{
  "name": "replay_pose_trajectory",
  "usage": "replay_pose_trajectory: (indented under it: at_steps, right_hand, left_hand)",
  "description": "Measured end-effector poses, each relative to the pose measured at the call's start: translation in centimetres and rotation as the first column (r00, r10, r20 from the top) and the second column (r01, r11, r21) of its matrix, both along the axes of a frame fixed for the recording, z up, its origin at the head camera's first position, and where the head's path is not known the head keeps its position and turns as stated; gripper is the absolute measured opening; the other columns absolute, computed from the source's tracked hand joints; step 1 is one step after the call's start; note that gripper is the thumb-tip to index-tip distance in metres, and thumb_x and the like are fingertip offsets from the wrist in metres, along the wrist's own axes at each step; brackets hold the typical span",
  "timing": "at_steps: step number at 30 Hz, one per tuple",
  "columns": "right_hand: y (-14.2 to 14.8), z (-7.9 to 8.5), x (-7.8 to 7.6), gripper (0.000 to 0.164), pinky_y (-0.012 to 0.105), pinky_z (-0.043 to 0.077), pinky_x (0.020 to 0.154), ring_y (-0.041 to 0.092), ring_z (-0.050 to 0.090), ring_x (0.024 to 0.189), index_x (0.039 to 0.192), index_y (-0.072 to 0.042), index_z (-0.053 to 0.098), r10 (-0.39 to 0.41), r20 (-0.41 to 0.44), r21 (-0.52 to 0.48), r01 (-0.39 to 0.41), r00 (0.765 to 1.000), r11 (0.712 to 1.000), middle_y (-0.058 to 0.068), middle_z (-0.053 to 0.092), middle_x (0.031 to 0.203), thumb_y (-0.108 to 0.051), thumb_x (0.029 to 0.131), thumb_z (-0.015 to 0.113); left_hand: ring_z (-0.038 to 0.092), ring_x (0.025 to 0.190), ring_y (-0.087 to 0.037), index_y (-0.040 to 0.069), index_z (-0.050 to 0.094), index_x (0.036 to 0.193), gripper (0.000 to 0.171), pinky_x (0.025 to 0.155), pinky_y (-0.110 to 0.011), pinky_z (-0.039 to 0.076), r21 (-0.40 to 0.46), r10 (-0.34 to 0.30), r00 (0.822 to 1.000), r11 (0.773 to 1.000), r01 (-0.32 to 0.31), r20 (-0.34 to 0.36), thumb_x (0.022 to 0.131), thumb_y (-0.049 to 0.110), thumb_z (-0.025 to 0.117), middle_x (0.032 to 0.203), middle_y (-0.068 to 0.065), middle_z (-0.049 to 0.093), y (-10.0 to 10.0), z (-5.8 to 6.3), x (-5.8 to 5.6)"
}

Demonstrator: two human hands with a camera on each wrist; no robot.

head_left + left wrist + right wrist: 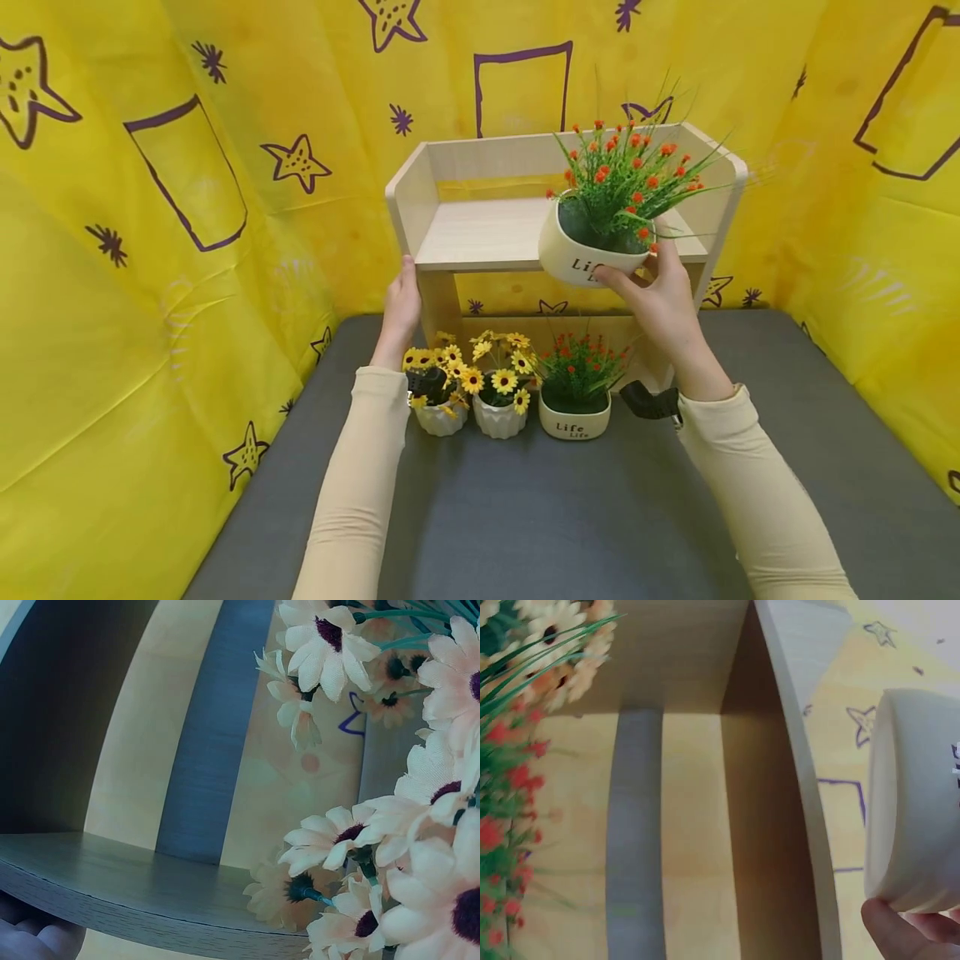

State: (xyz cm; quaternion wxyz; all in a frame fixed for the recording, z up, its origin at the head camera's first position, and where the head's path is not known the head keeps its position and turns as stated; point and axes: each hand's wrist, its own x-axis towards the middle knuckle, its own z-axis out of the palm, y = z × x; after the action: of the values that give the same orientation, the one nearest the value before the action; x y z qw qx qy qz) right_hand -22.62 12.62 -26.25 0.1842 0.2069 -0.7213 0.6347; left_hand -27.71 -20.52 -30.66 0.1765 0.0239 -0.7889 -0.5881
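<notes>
My right hand [663,304] grips a cream oval planter [588,254] by its right side, thumb on the lettered front. Grass and small red flowers [637,167] rise from it. It is held up at the front of the pale wooden shelf's upper board [480,233], overlapping that board in the head view. In the right wrist view the planter [926,802] shows at the right, fingertips at its lower edge. My left hand [401,308] rests against the outside of the shelf's left side panel [412,200]; its fingers [41,937] show below the panel's edge in the left wrist view.
Two white pots of yellow daisies [441,418] [501,421] and a matching red-flowered planter [573,423] stand in a row on the dark grey table [525,517], before the shelf's lower opening. Yellow patterned cloth [247,300] surrounds the table at the back and sides.
</notes>
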Motion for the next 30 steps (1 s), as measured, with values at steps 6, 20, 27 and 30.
replay_pose_trajectory:
  at_steps: [6,20,27,30]
  right_hand:
    - [-1.7,1.0,-1.6,0.079,0.041,0.043,0.093,0.027,0.048,0.114,0.145,-0.023,0.025,0.047,-0.004,-0.025,-0.047,0.999,0.999,0.006,0.041,0.132,-0.014,0.083,0.072]
    - [-5.7,2.6,-4.7,0.075,0.041,0.046,0.085,0.026,0.047,0.115,0.142,-0.024,0.032,0.077,0.001,0.005,-0.077,0.997,0.997,0.004,0.041,0.129,-0.022,0.080,0.075]
    - [-7.9,3.0,-5.5,0.079,0.042,0.047,0.084,0.028,0.044,0.119,0.144,-0.022,0.029,0.106,0.006,0.009,-0.106,0.994,0.994,0.003,0.039,0.135,-0.021,0.080,0.075]
    - [-8.8,3.3,-6.0,0.079,0.041,0.048,0.085,0.029,0.042,0.121,0.143,-0.021,0.029,0.109,-0.004,0.025,-0.109,0.994,0.994,0.003,0.038,0.136,-0.023,0.080,0.075]
  left_hand:
    - [0.030,0.132,-0.024,0.013,0.035,0.144,0.076,0.107,-0.038,0.024,0.008,-0.002,1.000,1.000,0.002,0.005,0.091,0.066,0.022,0.146,-0.008,0.034,0.1,-0.1,-0.1]
    - [0.027,0.133,-0.026,0.010,0.032,0.145,0.075,0.108,-0.039,0.022,-0.004,0.000,1.000,1.000,0.000,0.013,0.093,0.063,0.021,0.147,-0.009,0.031,0.2,0.0,0.0]
    - [0.027,0.133,-0.026,0.009,0.031,0.145,0.076,0.108,-0.040,0.021,-0.018,0.009,1.000,1.000,-0.009,0.025,0.093,0.063,0.021,0.147,-0.010,0.030,0.4,-0.2,0.1]
    - [0.030,0.131,-0.028,0.007,0.033,0.144,0.077,0.107,-0.041,0.023,-0.031,0.022,1.000,0.999,-0.022,0.011,0.093,0.063,0.021,0.145,-0.012,0.033,0.5,0.0,0.1]
